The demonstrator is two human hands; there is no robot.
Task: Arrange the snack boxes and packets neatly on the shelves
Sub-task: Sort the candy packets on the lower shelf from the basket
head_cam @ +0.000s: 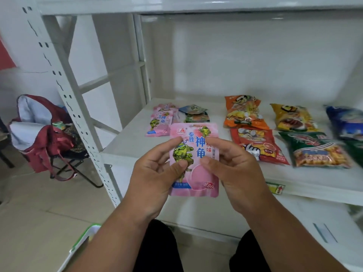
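I am holding 1 pink packet [194, 160] at the centre of the frame, front facing me, in the air just in front of the shelf's [125, 148] front edge. My left hand [157, 173] is pinching its left edge, thumb pressed on the printed front, fingers curling behind. My right hand [233, 169] is pinching the right edge the same way. Both grips are clamped on this packet, not loose.

Progress, judged from how things are lying: the shelf is partly stocked. Above centre, a small stack of matching pink packets [160, 122] is sitting near the back left, with a green-and-blue packet pile [196, 114] just beside it. To the right, an orange bag [243, 112] and a red bag [257, 146] are lying in 1 column, a yellow bag [294, 117] and a green bag [318, 150] in the next. A blue bag [345, 122] is running off the right edge, blurred.

These rows are looking roughly sorted, though several bags are lying askew. I am reading the packet in hand as belonging with the pink stack, so this 1 is not yet placed. How many items are waiting outside the frame, I cannot tell.

At the left of the frame, a red bag on a folding chair [41, 138] is standing well apart from the shelf.
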